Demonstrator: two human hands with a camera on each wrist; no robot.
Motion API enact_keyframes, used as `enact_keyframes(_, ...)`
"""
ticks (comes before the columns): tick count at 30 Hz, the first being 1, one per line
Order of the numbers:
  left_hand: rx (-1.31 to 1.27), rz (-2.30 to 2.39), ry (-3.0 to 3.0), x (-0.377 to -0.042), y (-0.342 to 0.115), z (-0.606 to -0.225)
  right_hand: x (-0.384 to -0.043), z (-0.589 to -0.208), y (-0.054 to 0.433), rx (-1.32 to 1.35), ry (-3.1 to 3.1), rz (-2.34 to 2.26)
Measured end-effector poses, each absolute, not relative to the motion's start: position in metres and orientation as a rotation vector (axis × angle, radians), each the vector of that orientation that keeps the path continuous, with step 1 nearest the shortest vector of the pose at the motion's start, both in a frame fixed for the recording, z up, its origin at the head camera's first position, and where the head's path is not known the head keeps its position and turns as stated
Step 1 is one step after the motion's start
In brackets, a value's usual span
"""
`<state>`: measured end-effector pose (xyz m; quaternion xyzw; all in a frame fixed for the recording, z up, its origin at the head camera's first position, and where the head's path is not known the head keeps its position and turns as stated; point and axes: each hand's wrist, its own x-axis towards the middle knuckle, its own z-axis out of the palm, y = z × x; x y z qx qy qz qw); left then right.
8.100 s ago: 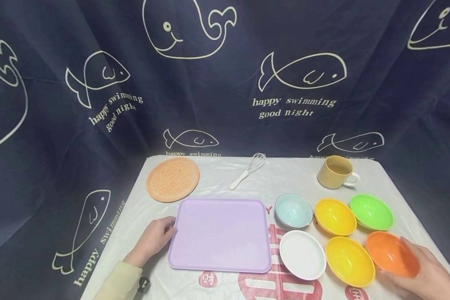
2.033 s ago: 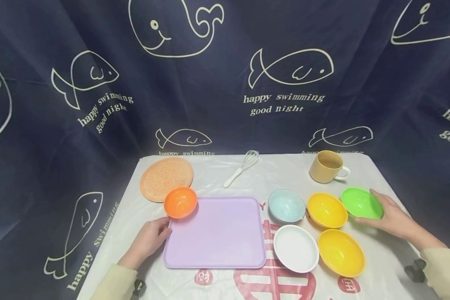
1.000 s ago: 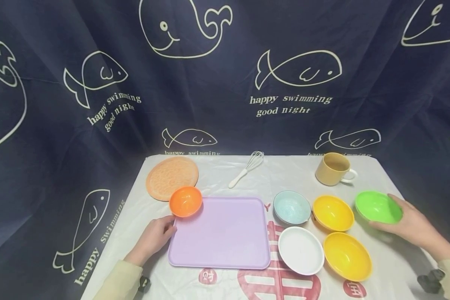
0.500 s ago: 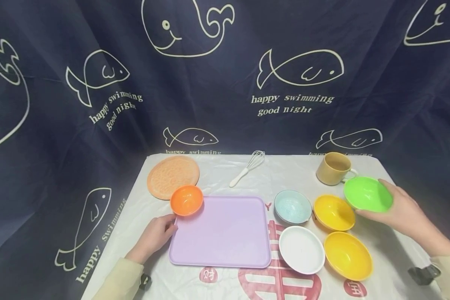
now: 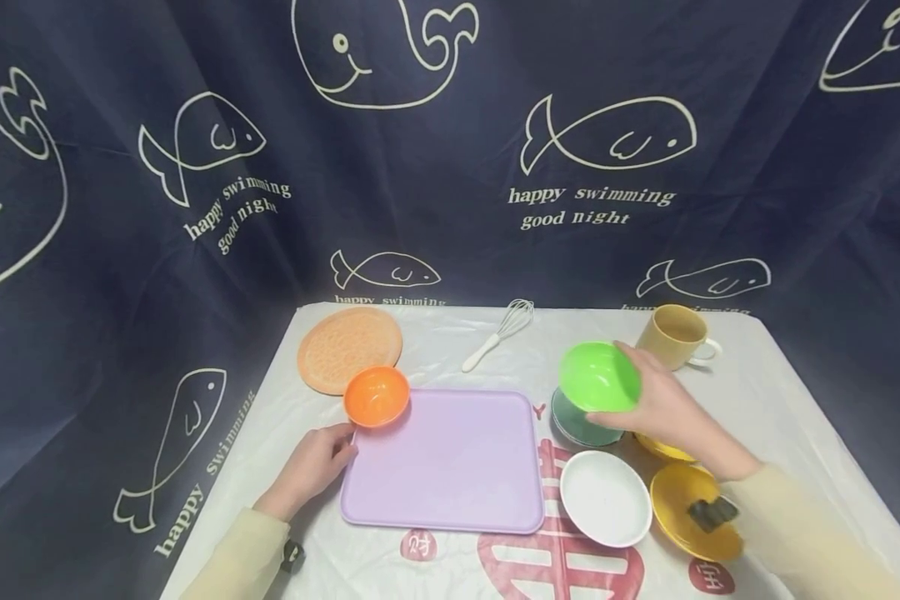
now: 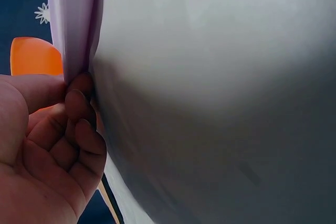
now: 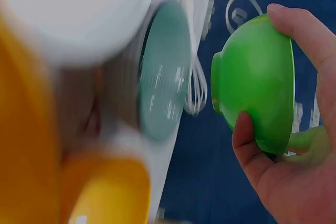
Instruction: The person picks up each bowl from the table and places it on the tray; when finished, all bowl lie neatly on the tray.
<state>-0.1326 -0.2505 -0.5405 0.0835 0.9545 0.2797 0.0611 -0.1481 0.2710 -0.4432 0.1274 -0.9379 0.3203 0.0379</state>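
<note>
My right hand (image 5: 663,400) holds a green bowl (image 5: 600,377) by its rim, raised over the light blue bowl (image 5: 581,427), which it partly hides. In the right wrist view the thumb and fingers of that hand grip the green bowl (image 7: 254,82) around its side, clear of the table. At the left, my left hand (image 5: 311,467) pinches the left edge of a purple tray (image 5: 442,467); the left wrist view shows thumb and fingertips at the tray's edge (image 6: 79,24). An orange bowl (image 5: 377,397) sits on the tray's far left corner.
A white bowl (image 5: 606,500) and two yellow bowls, the nearer yellow bowl (image 5: 678,525) partly under my right sleeve, stand right of the tray. Behind are a round orange-brown board (image 5: 348,346), a whisk (image 5: 498,335) and a mustard mug (image 5: 671,335).
The orange bowl went from the right side onto the tray's far left corner. My right hand then lifted the green bowl and carried it left, over the light blue bowl. The left hand stayed put.
</note>
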Motion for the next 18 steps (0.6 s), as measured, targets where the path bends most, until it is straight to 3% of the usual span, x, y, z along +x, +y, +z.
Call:
enact_keyframes(6, 0.242, 0.838, 2.871, -0.134, -0.252, -0.541, -0.159, -0.455, 0.2, 0.581, -2.871, 1.086)
enact_keyframes(18, 0.224, 0.843, 2.871, -0.136, -0.254, -0.543, -0.133, -0.484, 0.071, 0.997, -2.9, 1.24)
